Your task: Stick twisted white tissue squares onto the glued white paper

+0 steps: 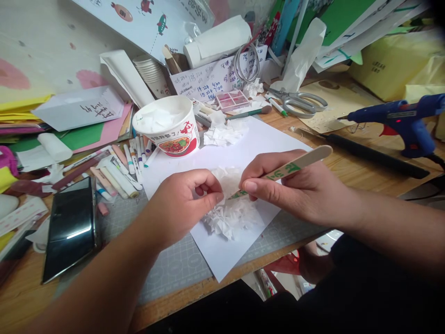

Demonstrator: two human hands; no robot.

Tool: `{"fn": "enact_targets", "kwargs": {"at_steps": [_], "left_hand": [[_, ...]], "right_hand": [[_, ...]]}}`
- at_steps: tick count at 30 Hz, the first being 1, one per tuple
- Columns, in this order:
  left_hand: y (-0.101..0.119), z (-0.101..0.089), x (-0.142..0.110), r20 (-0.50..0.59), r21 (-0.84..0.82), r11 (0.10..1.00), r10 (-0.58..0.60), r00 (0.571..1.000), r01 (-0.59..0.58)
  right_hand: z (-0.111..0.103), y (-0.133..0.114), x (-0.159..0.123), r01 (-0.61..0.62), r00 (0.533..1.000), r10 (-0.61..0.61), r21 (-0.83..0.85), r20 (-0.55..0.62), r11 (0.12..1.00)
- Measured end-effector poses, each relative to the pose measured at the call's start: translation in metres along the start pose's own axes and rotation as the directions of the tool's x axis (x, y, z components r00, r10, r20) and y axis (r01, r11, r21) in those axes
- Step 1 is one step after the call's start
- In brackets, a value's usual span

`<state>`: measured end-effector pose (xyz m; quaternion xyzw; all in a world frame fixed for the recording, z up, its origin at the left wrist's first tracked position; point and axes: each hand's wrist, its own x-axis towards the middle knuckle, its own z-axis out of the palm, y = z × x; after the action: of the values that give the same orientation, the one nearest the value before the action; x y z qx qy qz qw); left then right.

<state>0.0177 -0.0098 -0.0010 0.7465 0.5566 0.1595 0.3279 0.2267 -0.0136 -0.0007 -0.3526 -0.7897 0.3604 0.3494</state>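
My right hand point(288, 185) grips a flat wooden craft stick point(306, 157) with green markings, its lower end pointing down into a clump of crumpled white tissue paper point(229, 222). Thumb and fingertips of my left hand point(191, 199) are pinched together at the left side of the clump. What they pinch, perhaps a bit of the white tissue, is too small to be sure of. Beneath the clump lies a white sheet of paper point(222, 260), set at an angle on a grey cutting mat point(167, 269). Just behind it is a second pile of torn white tissue point(225, 134).
A paper bowl point(194, 120) with white material stands behind my left hand. Markers point(118, 176) and a phone point(71, 227) lie left. At right are scissors point(299, 102), a blue glue gun point(399, 120) and a long black bar point(375, 155). A box with handwriting point(215, 76) stands behind.
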Motion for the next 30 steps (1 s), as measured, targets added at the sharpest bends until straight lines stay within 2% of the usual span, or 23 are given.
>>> {"fn": "enact_targets", "kwargs": {"at_steps": [5,10,15,22,30], "left_hand": [[0.001,0.004,-0.002,0.016,0.015,1.0,0.017,1.0,-0.017],[0.0,0.006,-0.001,-0.023,0.089,0.995,0.046,0.999,-0.044],[-0.003,0.007,0.002,-0.053,0.094,0.992,0.087,0.995,-0.082],[-0.004,0.009,0.002,-0.017,0.135,0.99,0.043,0.999,-0.04],[-0.005,0.01,0.003,0.006,0.226,0.971,0.079,0.997,-0.078]], "right_hand": [[0.0,0.002,-0.002,0.011,1.0,-0.01,-0.017,0.012,1.0],[0.002,0.004,-0.003,0.049,0.998,-0.046,-0.058,0.052,0.997],[0.006,0.007,-0.003,0.081,0.995,-0.077,-0.081,0.059,0.993],[0.012,0.012,-0.004,0.102,0.993,-0.094,-0.124,0.064,0.987],[0.017,0.015,0.001,0.103,0.991,-0.087,-0.163,0.102,0.981]]}}
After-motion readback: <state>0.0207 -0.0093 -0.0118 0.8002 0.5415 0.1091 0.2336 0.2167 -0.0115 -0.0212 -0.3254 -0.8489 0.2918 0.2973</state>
